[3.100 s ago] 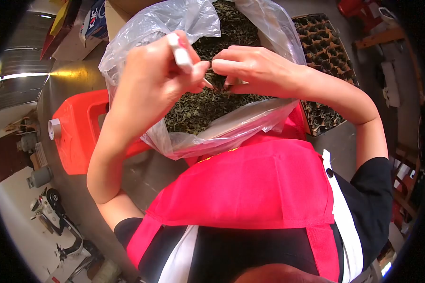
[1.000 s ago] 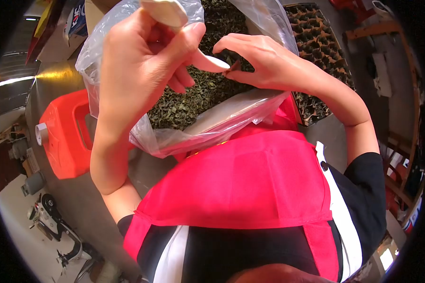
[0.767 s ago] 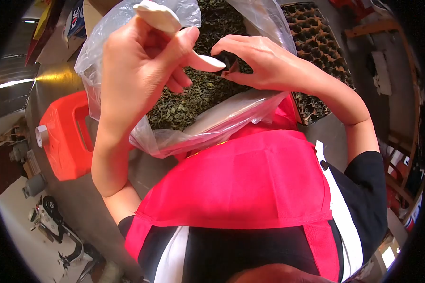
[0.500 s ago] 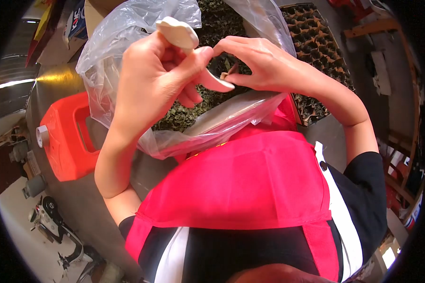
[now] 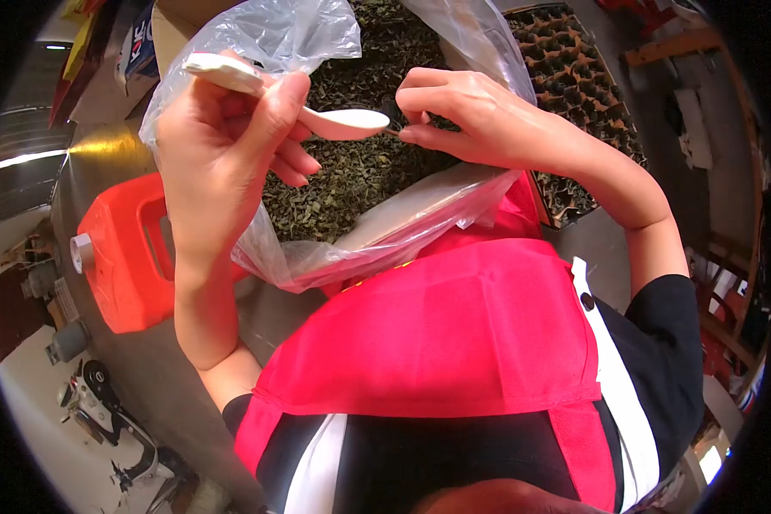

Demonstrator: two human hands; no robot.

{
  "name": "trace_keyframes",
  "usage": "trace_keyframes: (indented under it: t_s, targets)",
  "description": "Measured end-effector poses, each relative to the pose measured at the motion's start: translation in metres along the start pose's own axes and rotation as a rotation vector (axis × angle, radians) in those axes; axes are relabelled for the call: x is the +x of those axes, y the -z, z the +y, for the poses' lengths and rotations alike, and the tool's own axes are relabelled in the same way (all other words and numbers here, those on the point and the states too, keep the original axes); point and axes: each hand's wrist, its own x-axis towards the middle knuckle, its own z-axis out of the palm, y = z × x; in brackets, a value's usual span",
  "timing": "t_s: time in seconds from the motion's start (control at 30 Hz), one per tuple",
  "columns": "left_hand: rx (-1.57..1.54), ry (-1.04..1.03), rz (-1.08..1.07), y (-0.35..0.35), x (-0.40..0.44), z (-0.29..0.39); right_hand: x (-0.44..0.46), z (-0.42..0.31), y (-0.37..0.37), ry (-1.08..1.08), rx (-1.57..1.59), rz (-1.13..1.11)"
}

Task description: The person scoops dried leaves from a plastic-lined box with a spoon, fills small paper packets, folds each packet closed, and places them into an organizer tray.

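My left hand (image 5: 218, 137) is closed around a white spoon (image 5: 347, 125). The spoon lies roughly level, its bowl pointing right and its handle end sticking out past my thumb. Just right of the bowl's tip, my right hand (image 5: 475, 116) is bent into a pinch. A small thin edge shows at its fingertips, too hidden to name. Below both hands is a mass of dried, crumbled leaves (image 5: 343, 193) inside a clear plastic bag (image 5: 274, 38) with its mouth spread wide.
A tray of small brown paper cups (image 5: 565, 77) stands at the right of the bag. To the left sits an orange jerrycan (image 5: 116, 265) with a white cap. A cardboard box edge (image 5: 170, 38) is behind the bag. Farther left, a scooter (image 5: 111, 420) is parked.
My left hand has moved left with the spoon, which has turned flatter and now sits apart from my right hand. The brown scrap at my right fingertips shows less than before.
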Motion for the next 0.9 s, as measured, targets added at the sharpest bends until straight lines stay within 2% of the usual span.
trace_keyframes:
  t_s: [0.1, 0.2, 0.33, 0.4, 0.47, 0.5, 0.53, 0.57, 0.6, 0.73, 0.8, 0.87, 0.9]
  targets:
    - [0.013, 0.076, -0.041, -0.003, -0.002, -0.003, 0.0, 0.004, 0.0, -0.044, -0.006, -0.018]
    - [0.03, 0.083, -0.049, -0.005, -0.003, -0.003, 0.002, -0.007, 0.014, -0.091, 0.011, -0.151]
    - [0.079, 0.013, -0.011, -0.002, -0.007, 0.002, 0.0, 0.005, 0.005, 0.03, 0.056, -0.039]
    - [0.036, 0.023, 0.125, 0.004, -0.013, 0.013, 0.004, 0.005, 0.007, 0.108, 0.065, 0.118]
    - [0.197, -0.06, 0.305, 0.019, -0.018, 0.014, 0.003, -0.003, 0.029, 0.03, 0.203, 0.226]
    - [0.26, -0.084, 0.431, 0.027, -0.022, 0.009, -0.003, -0.007, 0.047, 0.084, 0.147, 0.275]
    - [0.322, 0.03, 0.611, 0.027, -0.022, 0.014, -0.01, -0.01, 0.064, 0.099, 0.085, 0.369]
    - [0.347, 0.009, 0.606, 0.032, -0.025, 0.012, -0.016, -0.013, 0.079, 0.12, 0.022, 0.458]
    - [0.371, -0.064, 0.589, 0.031, -0.028, 0.01, -0.026, -0.014, 0.093, 0.151, 0.127, 0.494]
    - [0.323, -0.097, 0.53, 0.033, -0.033, -0.001, -0.1, -0.059, 0.14, -0.241, -0.189, 0.512]
    - [0.29, -0.093, 0.47, 0.033, -0.032, -0.004, -0.149, -0.039, 0.145, -0.306, -0.353, 0.501]
    - [0.266, -0.081, 0.431, 0.03, -0.029, -0.004, -0.192, -0.04, 0.145, -0.455, -0.664, 0.483]
    - [0.257, -0.065, 0.431, 0.029, -0.028, -0.004, -0.219, -0.034, 0.143, -0.567, -0.617, 0.506]
